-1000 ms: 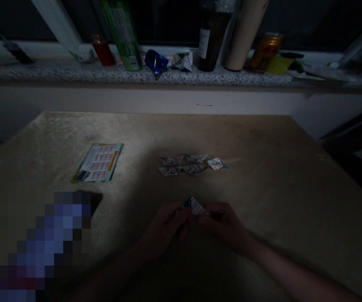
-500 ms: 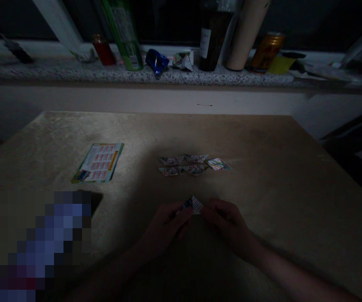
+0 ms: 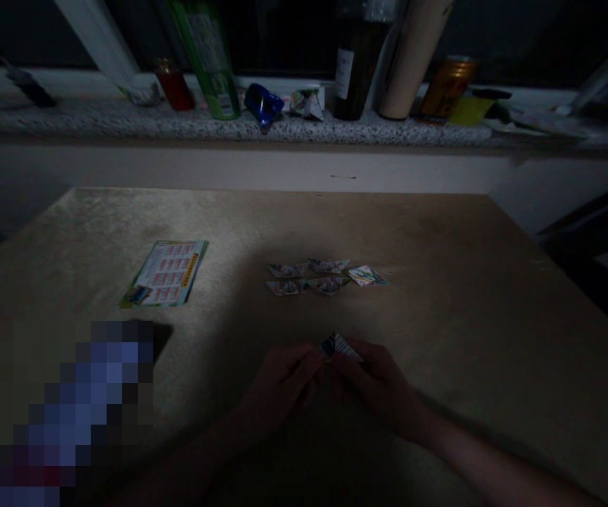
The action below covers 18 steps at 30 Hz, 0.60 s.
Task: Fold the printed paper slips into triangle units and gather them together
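Two bare forearms reach in from the near edge, both dim in the poor light. The person's left hand (image 3: 286,377) and right hand (image 3: 383,384) meet low in the middle, above the surface (image 3: 441,239). Between them is a small folded paper (image 3: 343,343), its peak pointing up and away, dark print on its left part and pale stripes on its right. The left fingers are pinched narrow at its left corner; the right fingers grip its right part, with the thumb across the lower front. How the fingertips behind the paper are placed cannot be told.

At the near left, a bluish object (image 3: 93,394) is hidden by coarse pixelation. Farther off on that side lies a stack of printed sheets (image 3: 167,274), rows of red print on top.

Beyond the hands, near the middle, four boat-shaped papers (image 3: 328,285) lie in two rows of two, close together. Just beside their right end rests a diamond-shaped paper (image 3: 367,275).

Past the far edge and a pale wall (image 3: 219,167), a speckled sill (image 3: 140,127) carries, left to right, a red container (image 3: 174,88), a green can (image 3: 212,67), a blue wrapper (image 3: 263,103), a crumpled packet (image 3: 309,104), a dark bottle (image 3: 359,77), a beige cylinder (image 3: 412,67) and an orange can (image 3: 446,91). Behind stands a dark window (image 3: 283,39).
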### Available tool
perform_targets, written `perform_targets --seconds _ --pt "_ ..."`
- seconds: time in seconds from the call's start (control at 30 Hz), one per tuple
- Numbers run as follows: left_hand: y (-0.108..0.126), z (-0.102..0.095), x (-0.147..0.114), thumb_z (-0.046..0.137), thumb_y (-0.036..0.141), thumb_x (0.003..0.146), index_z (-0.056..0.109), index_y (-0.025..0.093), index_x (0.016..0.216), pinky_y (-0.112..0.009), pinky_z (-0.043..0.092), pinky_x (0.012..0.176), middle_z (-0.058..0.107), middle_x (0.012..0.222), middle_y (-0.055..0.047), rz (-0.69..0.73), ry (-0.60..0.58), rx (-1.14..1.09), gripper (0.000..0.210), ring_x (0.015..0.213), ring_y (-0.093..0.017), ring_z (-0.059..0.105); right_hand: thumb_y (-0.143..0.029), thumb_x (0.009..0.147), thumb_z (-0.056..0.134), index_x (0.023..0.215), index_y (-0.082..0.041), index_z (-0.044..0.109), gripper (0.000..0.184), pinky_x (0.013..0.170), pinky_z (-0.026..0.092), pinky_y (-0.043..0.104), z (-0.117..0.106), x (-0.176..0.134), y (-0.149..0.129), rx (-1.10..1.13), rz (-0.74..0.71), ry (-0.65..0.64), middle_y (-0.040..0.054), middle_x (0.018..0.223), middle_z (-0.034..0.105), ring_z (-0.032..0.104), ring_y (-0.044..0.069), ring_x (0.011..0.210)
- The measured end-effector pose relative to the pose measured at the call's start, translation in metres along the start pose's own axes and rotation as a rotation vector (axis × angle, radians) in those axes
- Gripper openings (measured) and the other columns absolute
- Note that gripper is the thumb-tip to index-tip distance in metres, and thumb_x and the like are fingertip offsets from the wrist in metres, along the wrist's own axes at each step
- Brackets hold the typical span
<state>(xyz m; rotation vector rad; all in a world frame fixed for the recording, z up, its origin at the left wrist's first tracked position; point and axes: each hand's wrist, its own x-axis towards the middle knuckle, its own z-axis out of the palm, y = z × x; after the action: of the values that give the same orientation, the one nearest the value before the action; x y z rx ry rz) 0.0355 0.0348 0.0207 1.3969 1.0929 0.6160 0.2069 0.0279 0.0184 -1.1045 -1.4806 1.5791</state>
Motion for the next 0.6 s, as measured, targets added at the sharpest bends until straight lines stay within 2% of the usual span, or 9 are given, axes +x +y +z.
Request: perform_targets --seconds 0.17,0.43,0.6 --pt "0.001 -0.001 0.0 0.041 0.043 0.089 0.052 0.017 0.062 -0.019 0.033 0.048 0.047 0.051 0.004 0.058 -0.039 -0.003 0.04 0.047 -0.009 0.042 -0.045 0.088 0.05 0.07 -0.016 0.057 0.035 0.044 0.037 0.02 0.002 0.0 0.001 0.071 0.022 0.015 -0.0023 0.054 0.052 0.047 0.009 0.047" --pt "0.0 0.0 0.0 0.043 0.046 0.087 0.048 0.018 0.059 -0.019 0.024 0.041 0.037 0.044 0.007 -0.024 0.075 0.035 0.04 0.041 -0.008 0.032 -0.045 0.085 0.055 0.069 -0.015 0.06 0.035 0.046 0.039 0.02 0.002 0.0 0.001 0.176 0.086 0.084 -0.0017 0.053 0.054 0.051 0.01 0.048" --pt "0.004 -0.003 0.001 0.041 0.039 0.088 0.05 0.017 0.06 -0.019 0.023 0.042 0.037 0.047 0.007 0.046 0.037 0.121 0.037 0.043 -0.008 0.032 -0.043 0.085 0.055 0.073 -0.014 0.063 0.033 0.047 0.038 0.021 0.0 0.001 0.011 0.27 0.073 0.052 -0.0014 0.054 0.055 0.05 0.01 0.048"
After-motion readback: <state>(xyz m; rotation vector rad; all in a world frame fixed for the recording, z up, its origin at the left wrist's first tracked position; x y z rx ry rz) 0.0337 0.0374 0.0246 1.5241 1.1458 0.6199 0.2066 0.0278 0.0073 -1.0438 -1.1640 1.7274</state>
